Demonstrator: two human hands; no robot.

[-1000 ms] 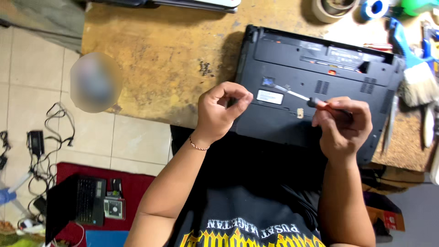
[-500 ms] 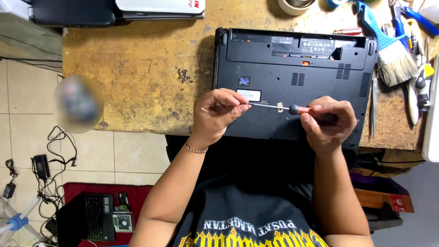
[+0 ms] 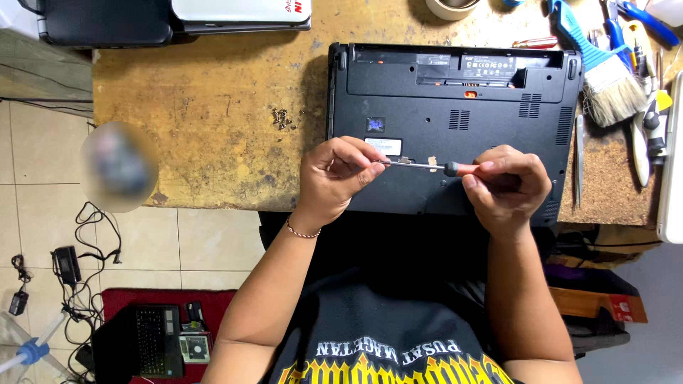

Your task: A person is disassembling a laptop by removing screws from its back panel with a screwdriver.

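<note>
The right hand [image 3: 506, 186] gripped a screwdriver [image 3: 434, 167] over the laptop [image 3: 455, 107] (underside up); left hand [image 3: 334, 174] fingers pinched its tip

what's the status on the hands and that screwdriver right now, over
Right hand grips screwdriver handle. Left hand pinches its tip. Both over upturned black laptop. Loose screws lie apart on the bench.
</note>
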